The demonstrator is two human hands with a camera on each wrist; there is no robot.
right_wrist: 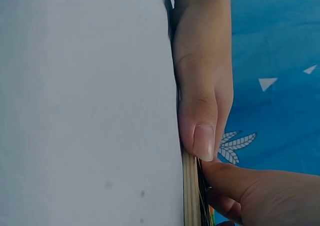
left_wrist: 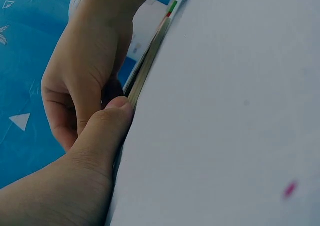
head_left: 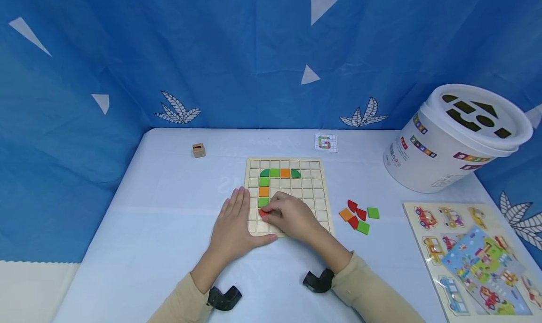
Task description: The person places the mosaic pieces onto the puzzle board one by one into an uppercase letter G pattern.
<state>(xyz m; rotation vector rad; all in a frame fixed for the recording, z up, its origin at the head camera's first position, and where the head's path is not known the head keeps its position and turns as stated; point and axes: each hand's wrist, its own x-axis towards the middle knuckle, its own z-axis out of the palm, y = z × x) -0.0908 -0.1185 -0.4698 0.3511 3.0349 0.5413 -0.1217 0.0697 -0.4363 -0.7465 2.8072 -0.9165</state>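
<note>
A wooden grid board (head_left: 317, 182) lies on the table, bearing green and orange tiles in a top row and a column down its left side. My left hand (head_left: 232, 229) lies along the board's left edge with straight fingers, its thumb at the front edge; that thumb (right_wrist: 202, 141) touches the board's side in the right wrist view. Over the lower left cells, my right hand (head_left: 296, 217) pinches a red tile (head_left: 263, 212) just below the column's lowest green tile (head_left: 263, 202). Fingers partly hide the red tile; whether it sits in its cell I cannot tell.
Loose red, orange and green tiles (head_left: 373, 213) lie right of the board. A pattern card (head_left: 325, 143) and small wooden block (head_left: 198, 150) are farther back. At right stand a white bucket (head_left: 406, 158) with a shape-hole lid and a vehicle puzzle board (head_left: 432, 262) bearing a picture sheet (head_left: 482, 266).
</note>
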